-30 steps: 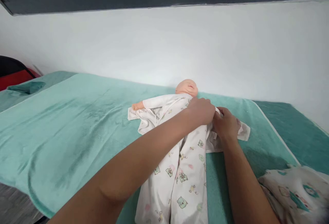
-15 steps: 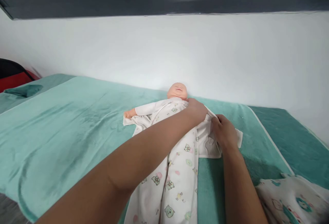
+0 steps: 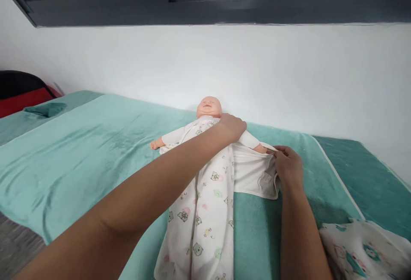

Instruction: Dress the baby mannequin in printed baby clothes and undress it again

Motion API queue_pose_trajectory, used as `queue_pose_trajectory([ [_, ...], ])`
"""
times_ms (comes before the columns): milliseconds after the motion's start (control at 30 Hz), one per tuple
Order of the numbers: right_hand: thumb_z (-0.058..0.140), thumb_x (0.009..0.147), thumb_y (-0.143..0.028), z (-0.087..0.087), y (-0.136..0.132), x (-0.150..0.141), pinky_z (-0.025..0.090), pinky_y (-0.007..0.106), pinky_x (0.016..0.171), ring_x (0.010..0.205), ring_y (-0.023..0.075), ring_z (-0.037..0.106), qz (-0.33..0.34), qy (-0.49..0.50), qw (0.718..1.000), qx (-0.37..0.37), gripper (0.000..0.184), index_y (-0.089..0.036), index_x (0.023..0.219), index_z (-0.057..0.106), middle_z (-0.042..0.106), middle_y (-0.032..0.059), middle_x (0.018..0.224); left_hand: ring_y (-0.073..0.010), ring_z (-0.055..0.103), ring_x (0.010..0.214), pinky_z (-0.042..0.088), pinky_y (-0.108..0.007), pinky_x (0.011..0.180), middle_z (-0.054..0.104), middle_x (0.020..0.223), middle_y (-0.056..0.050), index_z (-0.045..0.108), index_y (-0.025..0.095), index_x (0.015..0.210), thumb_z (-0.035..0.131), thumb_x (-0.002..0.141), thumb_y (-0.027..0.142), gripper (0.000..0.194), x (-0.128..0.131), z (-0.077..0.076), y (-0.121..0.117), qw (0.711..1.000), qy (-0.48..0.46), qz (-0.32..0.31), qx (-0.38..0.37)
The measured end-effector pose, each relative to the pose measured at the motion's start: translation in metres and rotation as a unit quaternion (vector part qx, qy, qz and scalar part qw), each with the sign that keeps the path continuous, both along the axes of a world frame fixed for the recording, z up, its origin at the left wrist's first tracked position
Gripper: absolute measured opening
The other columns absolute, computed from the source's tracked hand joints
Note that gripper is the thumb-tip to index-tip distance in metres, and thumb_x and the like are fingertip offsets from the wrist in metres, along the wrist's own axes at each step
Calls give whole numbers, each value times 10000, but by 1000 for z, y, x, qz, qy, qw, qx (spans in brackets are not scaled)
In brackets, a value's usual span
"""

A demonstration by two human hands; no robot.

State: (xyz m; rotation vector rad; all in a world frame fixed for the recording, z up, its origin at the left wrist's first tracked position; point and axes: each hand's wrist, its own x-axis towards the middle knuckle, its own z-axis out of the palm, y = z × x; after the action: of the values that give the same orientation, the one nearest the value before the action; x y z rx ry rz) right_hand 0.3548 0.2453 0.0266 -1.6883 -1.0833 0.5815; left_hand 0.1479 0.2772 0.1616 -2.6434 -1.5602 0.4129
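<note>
Now the pale plastic baby doll's (image 3: pixel 209 107) white-sleeved arm (image 3: pixel 248 139) shows beside the left hand (image 3: pixel 233 126), where half a second ago the hands hid it; doll lies face-up on a teal plush blanket (image 3: pixel 80 151), over a white animal-print cotton garment (image 3: pixel 215 203). Right hand (image 3: pixel 290 166) has moved outward, thumb and fingers pinching the edge of the white cloth flap (image 3: pixel 252 168) near the doll's hand (image 3: pixel 260 148); so the arm appears to lie over the opened flap; left fingers curled at the doll's shoulder, grip hidden, cannot tell what they pinch.
</note>
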Motion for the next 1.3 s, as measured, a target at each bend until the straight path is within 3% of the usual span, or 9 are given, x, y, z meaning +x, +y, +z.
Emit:
queue_pose_trajectory([
  [167, 626, 522, -190, -6, 4, 4, 396, 230, 504, 618, 140, 577, -18, 161, 986, 50, 321, -209, 824, 732, 710, -1, 782, -301, 652, 1041, 478, -370, 782, 696, 1213, -167, 665, 170, 1211, 596, 825, 82, 402, -8, -3, 5, 1000, -5, 8, 9],
  [433, 642, 474, -81, 9, -1, -6, 452, 172, 475, 654, 101, 625, -30, 344, 934, 97, 330, -196, 779, 695, 734, 2, 901, -297, 655, 1056, 486, -386, 832, 695, 1215, -162, 636, 151, 1240, 587, 840, 84, 408, 2, -6, -5, 1000, -13, 5, -20],
  [633, 647, 486, -39, 10, 2, -5, 543, 183, 571, 761, 116, 665, -37, 407, 908, 94, 310, -197, 752, 639, 720, 6, 897, -305, 658, 1086, 489, -406, 857, 703, 1199, -167, 629, 151, 1256, 562, 866, 106, 398, 8, -15, -7, 999, -38, -12, -26],
  [933, 687, 553, -119, 13, 1, -12, 534, 200, 590, 756, 109, 648, -41, 387, 917, 92, 238, -191, 775, 646, 722, 16, 949, -313, 645, 1155, 471, -425, 921, 685, 1272, -173, 633, 169, 1264, 571, 878, 137, 393, 22, -35, -4, 998, -50, -2, -42],
  [1100, 673, 586, -157, 12, 0, -21, 527, 243, 661, 784, 129, 645, -48, 303, 946, 104, 245, -205, 826, 660, 722, 16, 953, -330, 590, 1234, 451, -476, 991, 634, 1331, -192, 584, 133, 1316, 552, 895, 152, 422, 19, -36, -11, 997, -67, 9, -25],
  [1200, 586, 660, -180, 10, -1, -25, 529, 334, 801, 874, 179, 659, -50, 107, 985, 124, 247, -212, 892, 663, 724, 38, 982, -306, 584, 1229, 456, -435, 992, 639, 1305, -172, 605, 128, 1254, 528, 915, 172, 351, -2, -34, -26, 993, -116, 23, 25],
  [1300, 520, 741, -212, 11, -4, -30, 490, 410, 921, 975, 229, 650, -11, -105, 988, 111, 258, -211, 954, 664, 721, 72, 1030, -283, 591, 1233, 431, -429, 1059, 676, 1257, -128, 636, 158, 1170, 489, 965, 275, 278, -40, -40, -46, 966, -235, 66, 84],
])
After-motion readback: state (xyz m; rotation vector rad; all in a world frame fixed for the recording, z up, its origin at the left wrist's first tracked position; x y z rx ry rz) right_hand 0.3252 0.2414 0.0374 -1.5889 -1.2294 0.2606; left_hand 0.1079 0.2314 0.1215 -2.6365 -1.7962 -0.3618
